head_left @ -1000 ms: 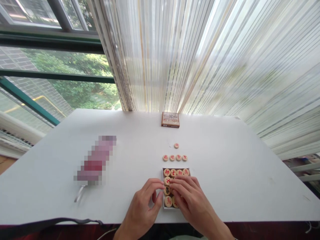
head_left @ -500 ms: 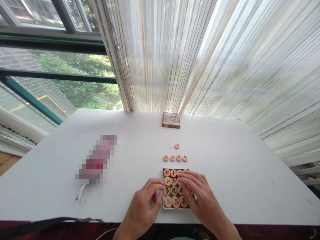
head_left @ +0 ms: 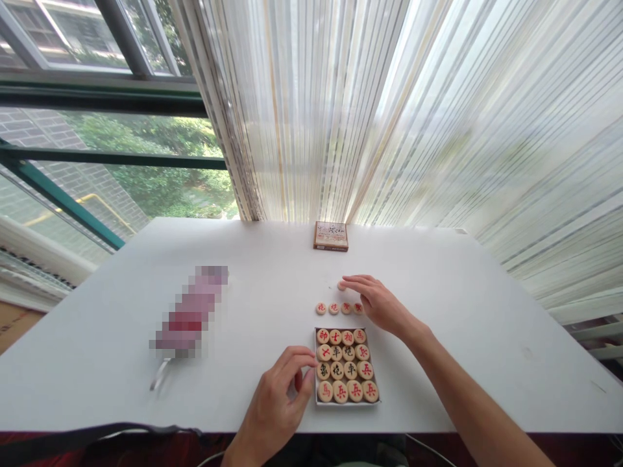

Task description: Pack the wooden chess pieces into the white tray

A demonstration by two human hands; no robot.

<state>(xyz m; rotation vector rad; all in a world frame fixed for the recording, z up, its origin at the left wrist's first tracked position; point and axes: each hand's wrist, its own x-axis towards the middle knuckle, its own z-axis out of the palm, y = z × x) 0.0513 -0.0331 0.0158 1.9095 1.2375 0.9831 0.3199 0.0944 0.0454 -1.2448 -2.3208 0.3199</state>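
Note:
A shallow white box (head_left: 346, 405) holds rows of round wooden Chinese chess pieces with red or black characters. My left hand (head_left: 277, 399) rests by the box's left edge, fingers curved, with a gap between thumb and fingertips and nothing held. My right hand (head_left: 382, 307) stretches past the box, its fingers extended. Their tips cover part of a single chess piece (head_left: 341, 286); whether they touch it I cannot tell. Just behind the box, several red-marked pieces (head_left: 333, 309) lie in a row, the rightmost close under my right hand.
A small printed box (head_left: 331, 236) lies at the far edge of the white table (head_left: 263, 279). To the left is a blurred pinkish object (head_left: 189, 311) with a light strap (head_left: 160, 374). A dark strap (head_left: 121, 429) runs along the front edge. String curtains hang behind.
My right hand has moved from over the box to the single piece behind the row, uncovering the box's right side. My left hand stays nearly in place.

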